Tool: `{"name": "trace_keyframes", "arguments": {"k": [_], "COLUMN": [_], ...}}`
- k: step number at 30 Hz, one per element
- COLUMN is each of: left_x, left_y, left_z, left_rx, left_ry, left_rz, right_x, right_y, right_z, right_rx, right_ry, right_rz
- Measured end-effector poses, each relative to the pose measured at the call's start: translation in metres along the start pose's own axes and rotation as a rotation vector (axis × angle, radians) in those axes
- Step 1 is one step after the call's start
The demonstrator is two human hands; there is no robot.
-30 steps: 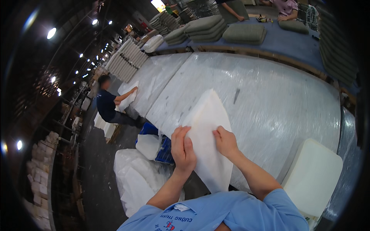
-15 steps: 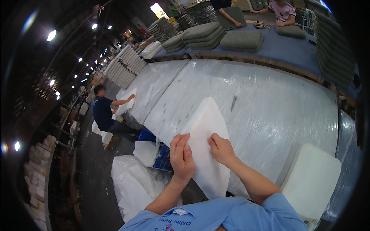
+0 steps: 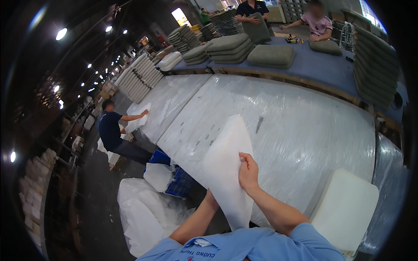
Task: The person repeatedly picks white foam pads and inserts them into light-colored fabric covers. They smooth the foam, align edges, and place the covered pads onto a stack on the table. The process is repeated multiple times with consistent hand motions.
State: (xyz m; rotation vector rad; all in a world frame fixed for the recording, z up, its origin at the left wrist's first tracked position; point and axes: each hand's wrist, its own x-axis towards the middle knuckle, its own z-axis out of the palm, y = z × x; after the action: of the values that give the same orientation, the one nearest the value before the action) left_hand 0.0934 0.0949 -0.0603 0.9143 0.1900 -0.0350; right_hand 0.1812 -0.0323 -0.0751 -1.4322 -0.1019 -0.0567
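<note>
Head view: holding a white pad [image 3: 229,169] tilted up before the blue shirt [image 3: 278,244], at the near edge of the plastic-wrapped bench [image 3: 300,126]. Gripping its right side with the right hand [image 3: 248,173], fingers curled nearly closed; reaching behind its lower left edge with the left hand [image 3: 212,199], mostly hidden, grip impossible to tell. Likely soft, so best steadied from both sides with light, even pressure, to avoid creasing.

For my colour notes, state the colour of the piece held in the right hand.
The piece is white, with no pattern visible; the head view shows it best.
</note>
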Motion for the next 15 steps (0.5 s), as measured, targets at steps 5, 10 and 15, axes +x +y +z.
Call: {"name": "trace_keyframes", "arguments": {"k": [5,10,15], "left_x": [-0.001,-0.002,0.0], "left_y": [-0.015,-0.058,-0.074], "left_z": [0.02,-0.001,0.006], "left_rx": [0.217,0.017,0.149], "left_ry": [-0.172,0.051,0.125], "left_rz": [0.283,0.052,-0.001], "right_x": [0.009,0.016,0.018], "right_y": [0.006,0.028,0.04], "right_z": [-0.016,-0.043,-0.055], "right_rx": [0.156,0.059,0.131], "right_ry": [-0.027,-0.204,-0.231], "right_rz": [-0.123,-0.048,0.153]}}
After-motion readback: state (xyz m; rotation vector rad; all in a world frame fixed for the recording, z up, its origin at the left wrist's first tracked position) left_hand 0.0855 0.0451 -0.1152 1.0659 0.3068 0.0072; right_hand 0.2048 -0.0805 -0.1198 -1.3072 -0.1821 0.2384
